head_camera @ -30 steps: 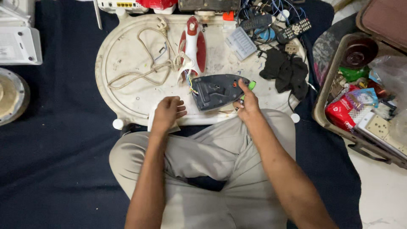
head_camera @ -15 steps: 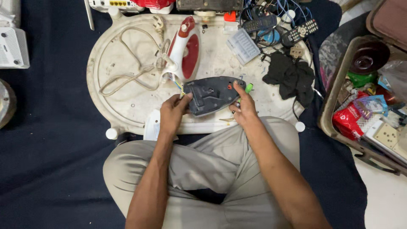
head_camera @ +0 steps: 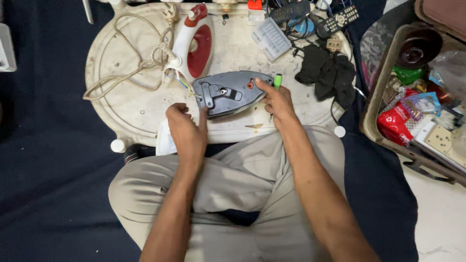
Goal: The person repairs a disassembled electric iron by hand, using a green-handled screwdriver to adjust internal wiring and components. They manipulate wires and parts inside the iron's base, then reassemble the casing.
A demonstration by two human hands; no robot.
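Now that the left hand (head_camera: 187,128) has shifted to clasp the grey soleplate (head_camera: 228,92) near the tray's (head_camera: 116,104) front edge, the right hand (head_camera: 275,99), fingers pinching a green screwdriver (head_camera: 277,80), steadies its tip; disassembly appears underway.

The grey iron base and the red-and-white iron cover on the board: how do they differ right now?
The grey iron base lies across the board, near the person; the red-and-white iron cover lies lengthwise, farther away. The base is dark with a bracket and screws showing; the cover is glossy white around red. The left hand and right hand touch the base; nothing touches the cover. Both rest on the white board, joined by coloured wires.
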